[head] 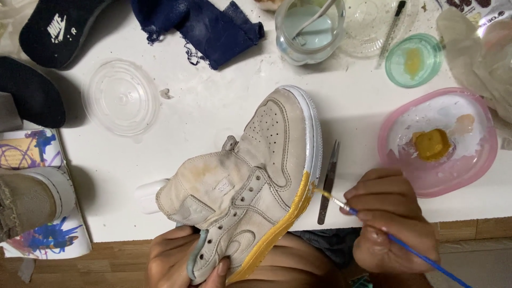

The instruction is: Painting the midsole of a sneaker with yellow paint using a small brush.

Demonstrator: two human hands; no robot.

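A worn beige high-top sneaker lies on its side at the white table's front edge. My left hand grips its heel from below. The rear half of the sole edge is coated in yellow paint; the front part is still white. My right hand pinches a thin blue-handled paintbrush, and its tip touches the sole where the yellow ends. A pink bowl with a lump of yellow paint sits just above my right hand.
Metal tweezers lie beside the sole. Also on the table: a clear lid, a dark blue rag, a water cup, a green lid, black insoles, another shoe at left.
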